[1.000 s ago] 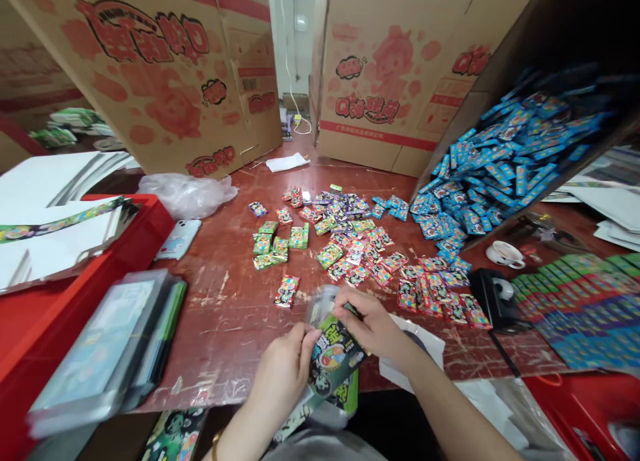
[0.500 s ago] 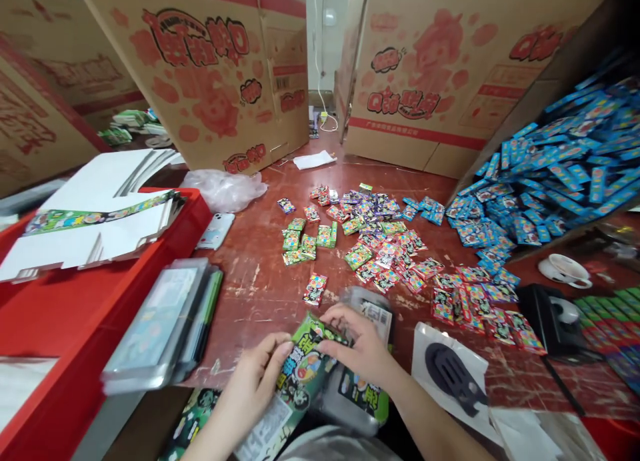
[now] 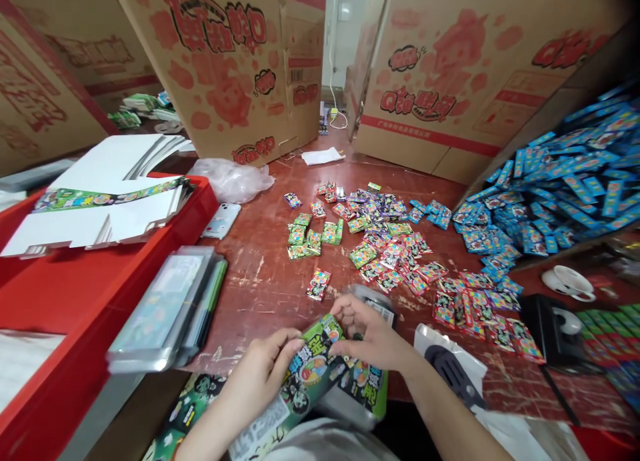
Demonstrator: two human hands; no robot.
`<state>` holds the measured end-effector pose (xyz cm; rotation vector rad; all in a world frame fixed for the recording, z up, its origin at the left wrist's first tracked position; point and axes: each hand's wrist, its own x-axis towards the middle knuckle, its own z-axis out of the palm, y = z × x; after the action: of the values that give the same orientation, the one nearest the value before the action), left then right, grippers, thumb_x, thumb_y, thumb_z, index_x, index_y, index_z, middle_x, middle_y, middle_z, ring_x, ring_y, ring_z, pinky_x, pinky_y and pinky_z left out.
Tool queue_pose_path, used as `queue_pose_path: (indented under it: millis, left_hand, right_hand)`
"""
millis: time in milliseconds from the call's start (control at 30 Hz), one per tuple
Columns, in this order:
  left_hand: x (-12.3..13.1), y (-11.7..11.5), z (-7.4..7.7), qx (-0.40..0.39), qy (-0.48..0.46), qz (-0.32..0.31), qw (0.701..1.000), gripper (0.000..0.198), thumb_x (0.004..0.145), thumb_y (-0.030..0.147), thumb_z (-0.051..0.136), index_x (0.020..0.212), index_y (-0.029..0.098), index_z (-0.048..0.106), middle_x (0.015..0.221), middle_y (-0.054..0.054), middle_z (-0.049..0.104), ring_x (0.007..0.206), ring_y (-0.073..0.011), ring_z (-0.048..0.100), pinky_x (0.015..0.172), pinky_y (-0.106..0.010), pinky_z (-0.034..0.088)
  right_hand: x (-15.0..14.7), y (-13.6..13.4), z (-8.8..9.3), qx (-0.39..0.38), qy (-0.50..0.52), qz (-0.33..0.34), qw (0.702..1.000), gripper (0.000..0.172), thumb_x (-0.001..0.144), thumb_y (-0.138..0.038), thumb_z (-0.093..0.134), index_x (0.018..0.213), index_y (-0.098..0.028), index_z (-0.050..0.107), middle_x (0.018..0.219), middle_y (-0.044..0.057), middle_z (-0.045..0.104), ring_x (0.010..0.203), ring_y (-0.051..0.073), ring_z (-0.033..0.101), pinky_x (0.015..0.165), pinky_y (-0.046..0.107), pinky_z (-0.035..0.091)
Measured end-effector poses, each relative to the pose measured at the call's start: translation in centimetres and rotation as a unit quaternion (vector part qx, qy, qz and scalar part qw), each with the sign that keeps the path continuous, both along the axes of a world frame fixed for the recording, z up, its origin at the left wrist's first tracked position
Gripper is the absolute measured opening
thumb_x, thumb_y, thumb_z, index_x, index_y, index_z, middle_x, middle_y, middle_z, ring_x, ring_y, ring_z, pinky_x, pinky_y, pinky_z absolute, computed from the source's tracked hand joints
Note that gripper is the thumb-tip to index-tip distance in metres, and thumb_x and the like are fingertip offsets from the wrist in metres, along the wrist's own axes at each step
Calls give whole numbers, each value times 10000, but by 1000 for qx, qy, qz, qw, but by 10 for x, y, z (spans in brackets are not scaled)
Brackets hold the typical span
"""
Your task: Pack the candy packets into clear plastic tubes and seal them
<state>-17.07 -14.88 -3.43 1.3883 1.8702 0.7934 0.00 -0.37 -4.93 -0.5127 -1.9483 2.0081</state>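
A long green and black printed pack [image 3: 309, 364] is tilted in front of my body, over the table's near edge. My left hand [image 3: 267, 368] is closed on its left side, the thumb lying across the printed face. At the upper right end my right hand [image 3: 373, 338] grips the pack, with the thumb on the front and curled fingers around the top edge. Below and right of it lies a clear plastic case [image 3: 345, 411] with a similar green printed face, partly covered by the pack and my right hand. A red candy sachet [image 3: 319, 284] lies just beyond my hands.
Small sachets [image 3: 390, 248] are spread over the red table [image 3: 260, 268]. Blue sachets [image 3: 565, 194] spill from a carton at right. A red tray [image 3: 200, 214] holds white card blanks; clear cases [image 3: 163, 308] stand beside it. A tape dispenser [image 3: 555, 328] sits at right.
The view has shifted slightly. My right hand has moved a little up and right along the pack's end, its fingers more curled. My left hand keeps its hold.
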Motion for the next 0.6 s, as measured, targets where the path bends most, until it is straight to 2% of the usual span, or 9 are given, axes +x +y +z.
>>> queue_pose_path:
  millis: [33,100,167,233,400,467,533,600]
  left_hand:
    - [1,1,-1,3,-4,3,1000,278,935,377,373,941,221,602,811,5,687,775,-172,644,707,-245,425]
    - [1,4,-1,13,-15,17,1000,288,933,379,373,943,205,603,838,-14,693,776,-174,643,711,-248,431]
    - [1,8,0,27,-29,41,998,306,931,383,372,969,183,601,889,-42,697,797,-180,641,727,-253,438]
    - [1,12,1,40,-41,58,997,325,928,391,374,992,167,601,914,-60,697,808,-184,638,737,-257,443]
    - [3,18,2,46,-67,39,996,330,918,395,397,1001,169,621,886,-46,697,778,-179,627,712,-246,447]
    - [-1,15,-1,37,-73,36,996,334,914,403,401,985,171,631,847,-35,694,761,-180,623,696,-243,449]
    - [-9,11,-6,21,-79,49,995,349,911,419,401,976,170,637,828,-31,694,769,-189,623,702,-248,455]
    - [-20,4,-11,-2,-83,72,994,366,905,439,405,982,168,638,839,-34,698,792,-202,627,717,-257,461]
  right_hand:
    - [0,-2,-1,10,-2,-16,1000,383,700,-174,739,988,-242,495,848,-31,556,721,110,555,612,218,430]
    - [-1,-6,-4,46,-1,-88,995,333,713,-187,730,978,-239,535,842,-19,579,739,126,572,627,233,445]
    - [-2,-9,-6,103,13,-177,979,207,730,-210,720,888,-226,588,827,-3,591,758,143,581,661,258,458]
    - [-1,-12,-7,160,27,-212,964,117,729,-239,726,762,-209,618,833,14,586,793,161,582,710,285,462]
    - [0,-12,3,249,21,-182,951,113,746,-291,716,713,-202,656,964,42,537,940,191,544,855,339,427]
    - [-6,-4,3,285,20,-141,948,133,785,-315,674,710,-206,661,989,44,540,969,194,530,880,349,416]
    - [-18,10,-3,311,-9,-115,943,178,844,-328,597,728,-209,660,968,45,566,954,190,536,875,354,419]
    - [-38,26,-17,344,-85,-135,925,153,831,-341,605,896,-213,657,1002,63,591,990,221,528,896,397,404]
